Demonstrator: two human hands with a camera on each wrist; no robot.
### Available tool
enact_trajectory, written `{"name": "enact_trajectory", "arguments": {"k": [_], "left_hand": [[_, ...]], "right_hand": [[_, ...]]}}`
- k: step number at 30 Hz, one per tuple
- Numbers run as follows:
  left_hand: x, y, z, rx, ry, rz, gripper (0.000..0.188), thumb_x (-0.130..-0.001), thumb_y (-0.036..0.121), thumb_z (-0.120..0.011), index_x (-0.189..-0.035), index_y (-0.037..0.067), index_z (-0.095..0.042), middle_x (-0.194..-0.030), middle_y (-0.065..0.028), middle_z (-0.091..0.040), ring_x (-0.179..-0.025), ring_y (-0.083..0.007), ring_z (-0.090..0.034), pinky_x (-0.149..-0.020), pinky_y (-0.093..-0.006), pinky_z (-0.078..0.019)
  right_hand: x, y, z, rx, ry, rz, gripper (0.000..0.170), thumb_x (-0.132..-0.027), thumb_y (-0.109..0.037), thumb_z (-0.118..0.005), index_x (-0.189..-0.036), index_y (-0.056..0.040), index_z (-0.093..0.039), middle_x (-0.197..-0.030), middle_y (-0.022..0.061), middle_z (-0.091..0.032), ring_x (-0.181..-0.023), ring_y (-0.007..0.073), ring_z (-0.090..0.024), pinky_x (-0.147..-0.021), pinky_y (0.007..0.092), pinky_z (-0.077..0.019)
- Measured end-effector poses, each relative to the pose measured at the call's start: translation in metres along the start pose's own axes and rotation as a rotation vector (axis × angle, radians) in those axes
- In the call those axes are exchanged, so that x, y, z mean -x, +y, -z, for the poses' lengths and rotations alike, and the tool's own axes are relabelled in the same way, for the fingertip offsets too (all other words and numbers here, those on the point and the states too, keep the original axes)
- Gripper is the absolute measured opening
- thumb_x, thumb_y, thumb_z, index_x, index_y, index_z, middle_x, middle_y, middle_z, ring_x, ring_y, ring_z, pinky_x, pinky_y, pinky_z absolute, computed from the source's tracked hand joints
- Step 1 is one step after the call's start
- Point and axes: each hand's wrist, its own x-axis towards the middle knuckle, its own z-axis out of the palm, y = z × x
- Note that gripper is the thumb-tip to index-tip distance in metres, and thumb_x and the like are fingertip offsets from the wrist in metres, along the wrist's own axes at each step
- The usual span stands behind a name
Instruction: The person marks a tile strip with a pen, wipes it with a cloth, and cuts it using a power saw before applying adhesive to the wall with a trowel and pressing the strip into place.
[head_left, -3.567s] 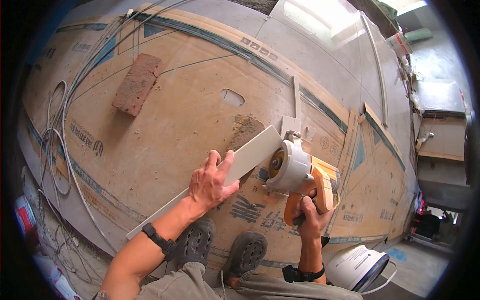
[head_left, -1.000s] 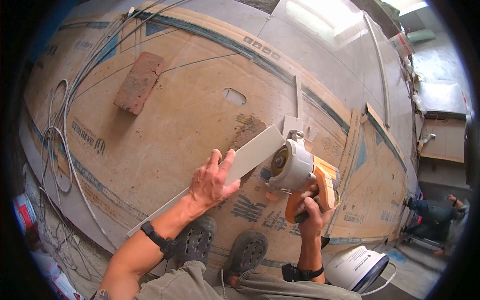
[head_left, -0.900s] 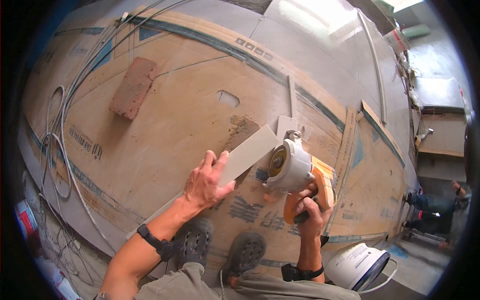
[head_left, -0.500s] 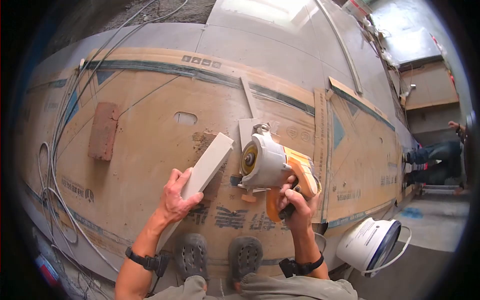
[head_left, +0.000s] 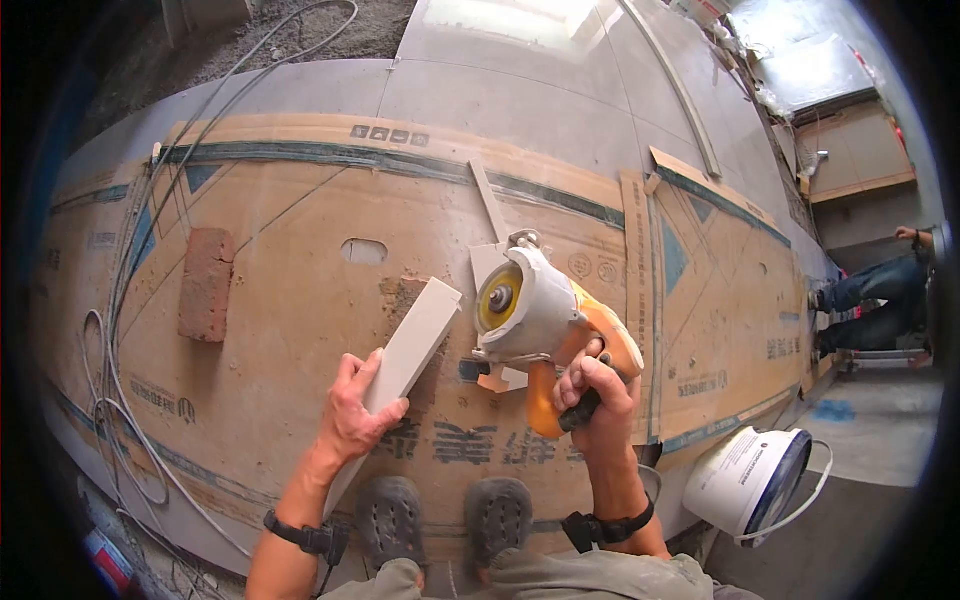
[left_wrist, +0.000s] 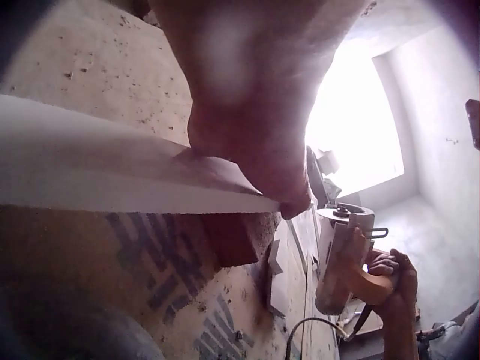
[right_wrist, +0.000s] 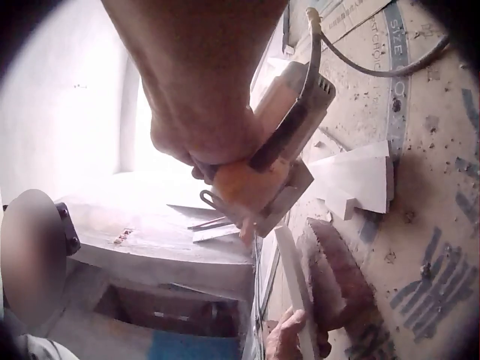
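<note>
My left hand (head_left: 358,410) grips a long, pale tile strip (head_left: 415,335), thumb along one edge and fingers over the other. In the left wrist view, a red-brown brick (left_wrist: 240,240) shows beneath the strip. My right hand (head_left: 600,400) holds an orange-handled circular saw (head_left: 545,320) by its rear handle. The saw is tilted so its yellow blade (head_left: 500,297) faces the strip's far end, with a narrow gap between them in the head view. Pale tile offcuts (right_wrist: 352,180) lie on the cardboard beside the saw.
Dusty cardboard (head_left: 300,300) covers the floor. Another red brick (head_left: 207,285) lies at left, near loose cables (head_left: 110,370). A white bucket (head_left: 735,480) stands at lower right. Another person's legs (head_left: 870,300) are at the far right. Two dark clogs (head_left: 390,520) stand below my hands.
The head view has turned. The tile strip has drawn back from the saw and points more steeply away. The saw has tilted, showing more blade. Another person has come in at the right.
</note>
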Motion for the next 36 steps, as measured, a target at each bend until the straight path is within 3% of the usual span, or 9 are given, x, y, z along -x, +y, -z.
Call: {"name": "enact_trajectory", "arguments": {"k": [17,23,36], "left_hand": [[-0.014,-0.03,0.027,0.444,-0.299,0.159,0.073,-0.097,0.044,-0.061,-0.153,-0.002,-0.049,-0.103,-0.0079,-0.05,-0.093,-0.0188,-0.051,-0.085,-0.0317,-0.0476],[-0.019,-0.031,0.035,0.527,-0.367,0.169,0.071,-0.098,0.043,-0.055,-0.155,0.001,-0.049,-0.1,-0.0067,-0.048,-0.089,-0.0168,-0.052,-0.078,-0.0309,-0.0524],[-0.02,-0.029,0.035,0.579,-0.368,0.19,0.07,-0.099,0.041,-0.056,-0.155,0.001,-0.048,-0.1,-0.0058,-0.045,-0.076,-0.0138,-0.056,-0.065,-0.0292,-0.0542]], "right_hand": [[-0.042,0.003,-0.004,0.093,-0.211,0.01,0.029,-0.089,-0.012,-0.066,-0.112,-0.0031,-0.05,-0.074,0.0043,-0.052,-0.055,0.0145,-0.053,-0.05,0.0313,-0.0466],[-0.055,0.002,-0.012,0.176,-0.265,0.028,0.03,-0.088,-0.012,-0.067,-0.112,-0.0018,-0.051,-0.072,0.0043,-0.051,-0.051,0.0148,-0.053,-0.049,0.0312,-0.0449],[-0.065,0.001,-0.018,0.234,-0.319,0.037,0.031,-0.088,-0.013,-0.07,-0.111,-0.0016,-0.052,-0.071,0.0046,-0.054,-0.051,0.015,-0.056,-0.048,0.03,-0.0471]]}}
